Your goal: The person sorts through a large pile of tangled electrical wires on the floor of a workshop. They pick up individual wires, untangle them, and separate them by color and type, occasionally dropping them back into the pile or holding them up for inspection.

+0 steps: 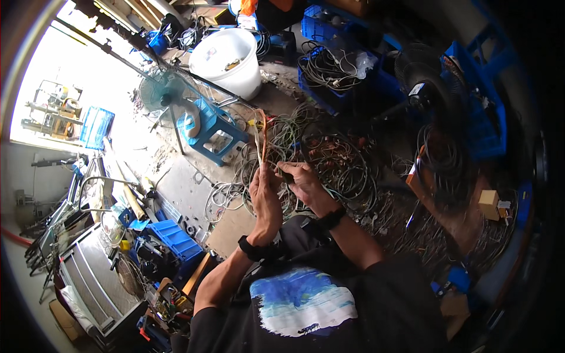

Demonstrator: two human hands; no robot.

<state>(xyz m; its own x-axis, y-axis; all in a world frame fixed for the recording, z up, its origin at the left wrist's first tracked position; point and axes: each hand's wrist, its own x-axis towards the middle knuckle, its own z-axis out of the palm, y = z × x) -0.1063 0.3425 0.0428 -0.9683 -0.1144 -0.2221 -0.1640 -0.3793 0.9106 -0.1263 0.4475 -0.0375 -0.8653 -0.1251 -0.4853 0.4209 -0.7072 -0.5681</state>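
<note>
In front of my lap, my left hand (266,196) grips a stripped cable upright, its thumb pressed along it. Above the thumb, bare copper wire (264,132) curves over at the top beside a pale strip of sheath or filler (258,143). My right hand (303,180) is just to the right, its fingertips close to the left hand's fingers. Those fingers are bent round a small dark piece (288,177), partly hidden, that I cannot identify. Beyond both hands lies a tangled heap of cables (291,128) on the floor.
A blue plastic stool (214,137) and a fan (165,95) stand ahead to the left, near a white tub (225,61). A blue crate (320,99) holds coiled cables. Another fan (421,88) stands right. Tools and blue bins (176,238) crowd the left.
</note>
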